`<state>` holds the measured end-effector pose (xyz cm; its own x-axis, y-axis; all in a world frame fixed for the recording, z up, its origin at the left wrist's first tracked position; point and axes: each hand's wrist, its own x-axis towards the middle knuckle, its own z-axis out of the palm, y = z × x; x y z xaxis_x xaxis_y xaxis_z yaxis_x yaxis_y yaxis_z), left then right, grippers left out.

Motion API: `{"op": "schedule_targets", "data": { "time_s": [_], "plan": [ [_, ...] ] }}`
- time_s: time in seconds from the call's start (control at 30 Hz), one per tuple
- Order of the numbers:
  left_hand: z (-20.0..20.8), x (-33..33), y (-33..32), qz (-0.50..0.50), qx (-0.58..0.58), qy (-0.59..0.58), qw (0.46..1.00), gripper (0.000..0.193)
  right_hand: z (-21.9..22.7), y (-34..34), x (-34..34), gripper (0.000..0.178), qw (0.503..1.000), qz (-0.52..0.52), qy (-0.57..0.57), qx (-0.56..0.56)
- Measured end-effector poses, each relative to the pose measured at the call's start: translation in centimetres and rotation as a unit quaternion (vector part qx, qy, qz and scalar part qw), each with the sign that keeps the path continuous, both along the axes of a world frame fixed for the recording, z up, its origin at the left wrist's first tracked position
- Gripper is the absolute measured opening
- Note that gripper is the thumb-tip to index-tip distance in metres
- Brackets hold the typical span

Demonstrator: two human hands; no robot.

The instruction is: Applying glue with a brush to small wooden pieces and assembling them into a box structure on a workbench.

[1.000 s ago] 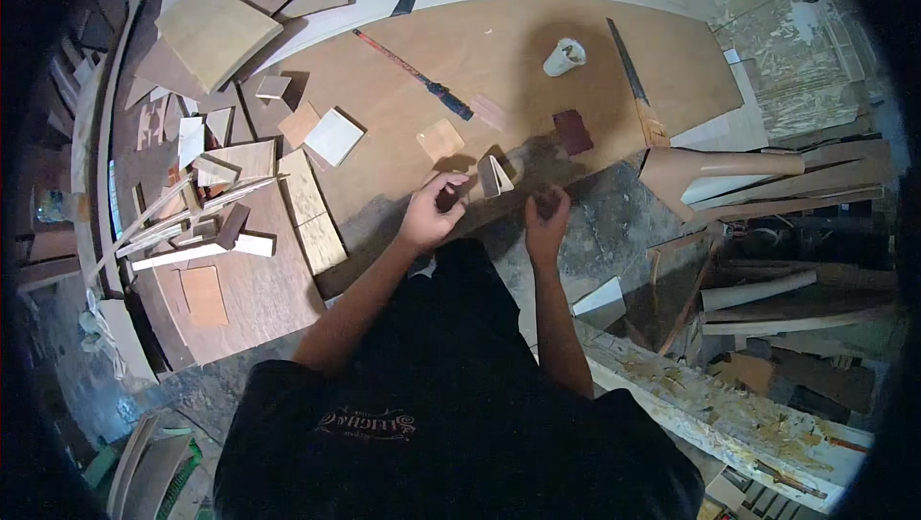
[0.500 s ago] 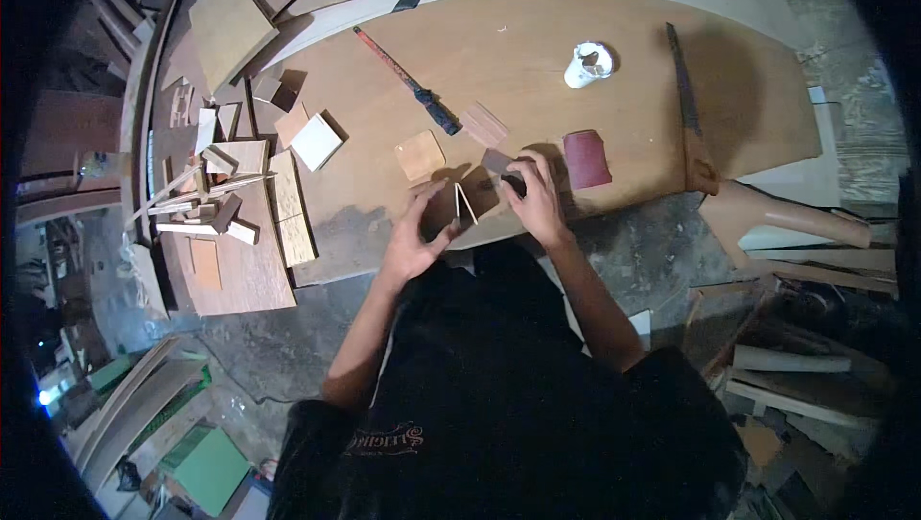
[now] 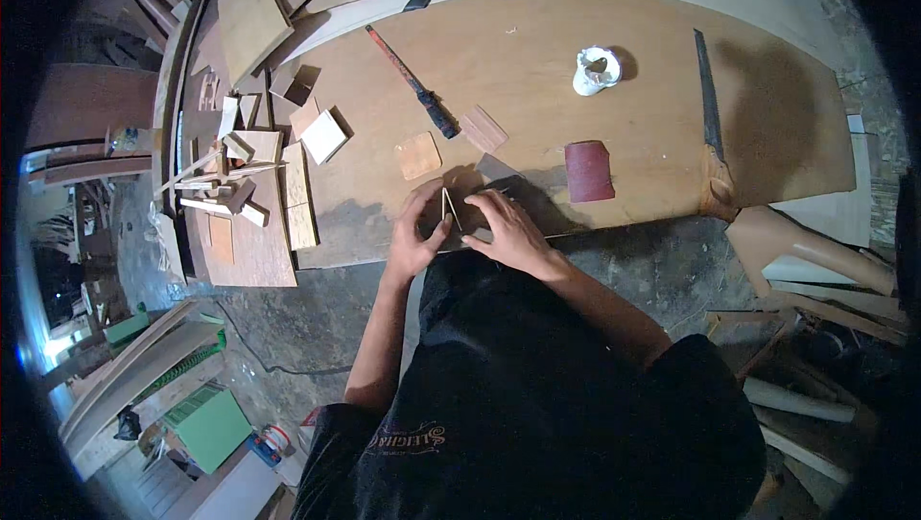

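Two thin wooden pieces [image 3: 452, 209] stand on edge at the table's near edge, leaning together at the top in a narrow upside-down V. My left hand [image 3: 415, 237] is closed around their left side, fingers behind and thumb at the near end. Close to their right side is my right hand [image 3: 515, 234], its fingers curved and apart from the thumb, with nothing visible in it; whether it touches the wood is unclear. Just beyond lies a small dark grey flat piece [image 3: 496, 168], partly in shadow. A square tan piece [image 3: 419, 155] and a striped pinkish wooden piece [image 3: 484, 128] lie farther off.
A dark red pad [image 3: 589, 172] lies to the right, below a white open container [image 3: 597, 71]. A handsaw [image 3: 711, 117] rests at the right. A long stick with a dark wrapped end [image 3: 413, 82] lies behind. Wood offcuts [image 3: 230, 184] are heaped left.
My right hand has let go of the small dark grey piece, left flat on the table, and come in beside the leaning wooden pieces. My left hand stays on them. The view has shifted slightly.
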<state>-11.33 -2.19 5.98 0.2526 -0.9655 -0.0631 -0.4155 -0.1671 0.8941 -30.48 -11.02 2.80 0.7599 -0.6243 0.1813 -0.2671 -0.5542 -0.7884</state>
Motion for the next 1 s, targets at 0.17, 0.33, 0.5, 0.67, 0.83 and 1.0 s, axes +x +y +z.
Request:
{"op": "schedule_targets", "data": {
  "time_s": [0.17,0.33,0.5,0.67,0.83,1.0],
  "plan": [
    [-1.2,0.3,0.0,0.012,-0.001,-0.009,1.0,0.056,-0.7,0.0,0.9,0.057,1.0,0.006,-0.004,0.022],
    [-1.2,0.1,0.1,0.022,0.028,0.067,0.997,0.05,-0.6,0.4,1.1,0.054,1.0,-0.001,-0.003,0.02],
    [-1.8,0.3,0.0,0.009,0.006,0.089,0.996,0.048,-1.0,0.7,1.2,0.055,1.0,-0.006,0.007,0.022],
    [-1.6,0.7,-0.6,-0.026,-0.03,0.055,0.998,0.049,-1.5,0.9,1.3,0.057,1.0,-0.016,0.022,0.015],
    [-2.2,1.0,-0.4,-0.026,-0.036,0.082,0.996,0.049,-1.5,0.9,1.7,0.056,1.0,-0.017,-0.003,0.01],
    [-1.9,1.1,-0.5,-0.022,-0.034,0.1,0.994,0.048,-1.6,0.5,1.6,0.055,0.999,-0.001,0.011,0.051]
  ]
}}
